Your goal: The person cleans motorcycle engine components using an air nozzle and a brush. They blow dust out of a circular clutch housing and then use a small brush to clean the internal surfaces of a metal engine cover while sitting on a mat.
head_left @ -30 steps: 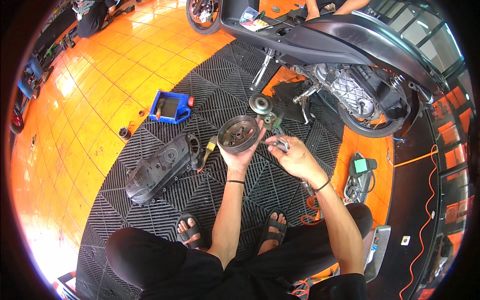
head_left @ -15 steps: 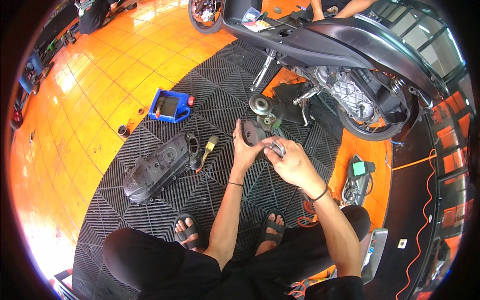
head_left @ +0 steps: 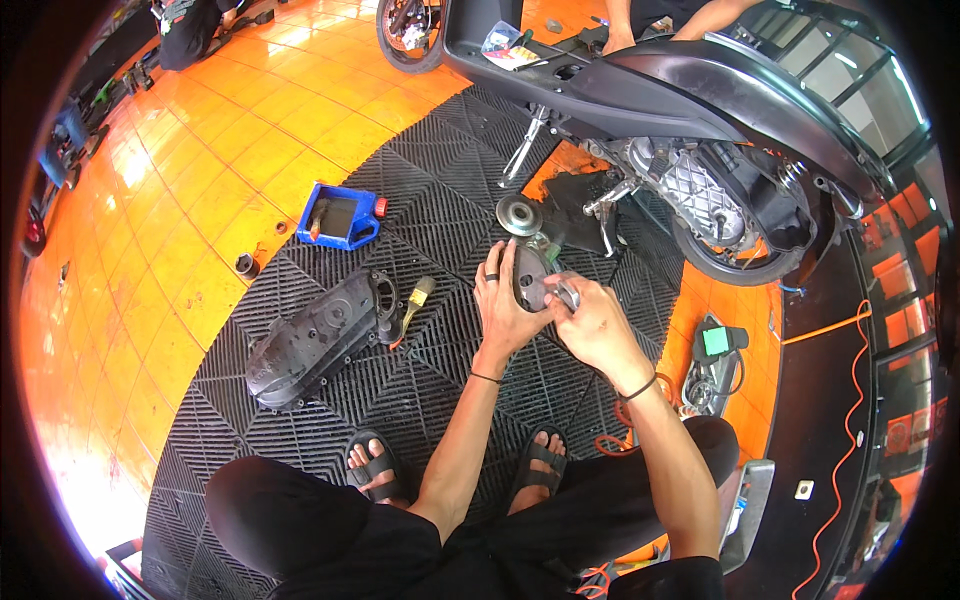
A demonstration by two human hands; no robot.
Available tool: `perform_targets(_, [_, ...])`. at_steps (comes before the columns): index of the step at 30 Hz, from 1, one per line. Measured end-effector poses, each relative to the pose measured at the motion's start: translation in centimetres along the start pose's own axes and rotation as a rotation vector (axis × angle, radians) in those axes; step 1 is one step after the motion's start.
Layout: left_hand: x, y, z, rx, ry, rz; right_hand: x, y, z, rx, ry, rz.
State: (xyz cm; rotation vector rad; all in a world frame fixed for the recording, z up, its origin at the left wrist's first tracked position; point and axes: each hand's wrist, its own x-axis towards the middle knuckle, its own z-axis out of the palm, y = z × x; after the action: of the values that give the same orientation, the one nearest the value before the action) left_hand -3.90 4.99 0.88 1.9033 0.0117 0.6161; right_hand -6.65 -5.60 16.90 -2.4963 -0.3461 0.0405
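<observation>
Right of the brush (head_left: 420, 292), the left hand (head_left: 508, 310) clasps a metal drum (head_left: 530, 268) by its rim while the right hand (head_left: 598, 324) pinches a metal tool (head_left: 567, 295) close beside it, and a hard push from the tool might twist the drum loose.

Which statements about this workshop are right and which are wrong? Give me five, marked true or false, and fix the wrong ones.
1. The left hand holds a metal clutch bell. True.
2. The cut-open jug is entirely green. False: the jug is blue with a red cap.
3. The paintbrush lies by the right end of the black engine cover. True.
4. The right hand is empty. False: the right hand grips a small metal object.
5. The scooter lies on its side. False: the scooter stands upright.
</observation>
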Motion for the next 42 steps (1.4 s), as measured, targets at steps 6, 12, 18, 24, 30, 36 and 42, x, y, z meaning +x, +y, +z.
perform_targets(6, [1.4, -0.5, -2.8, -0.025, 0.11, 0.128, 1.2, 0.2, -0.3, -0.077, 0.071, -0.17])
perform_targets(12, [-0.6, 1.0, -0.9, -0.33, 0.035, 0.122, 0.2, -0.8, -2.5, 0.151, -0.046, 0.174])
perform_targets(18, [-0.9, -1.1, -0.2, -0.853, 0.055, -0.083, -0.5, -5.7, -3.1, 0.29, -0.208, 0.37])
perform_targets(24, [0.8, -2.9, -0.9, -1.527, 0.291, -0.593, -0.7, -2.9, -1.0, 0.092, -0.199, 0.12])
perform_targets(30, [0.9, -2.8, -3.5, -2.029, 0.083, -0.703, -0.4, -1.3, -0.2, -0.104, 0.11, -0.085])
perform_targets(36, [0.6, -3.5, -3.3, -2.23, -0.204, -0.484, 0.4, -2.6, -0.4, 0.011, -0.042, 0.126])
perform_targets(42, [0.7, -1.7, -2.5, -2.329, -0.081, -0.711, 0.1, -2.2, -2.1, -0.026, -0.119, 0.169])
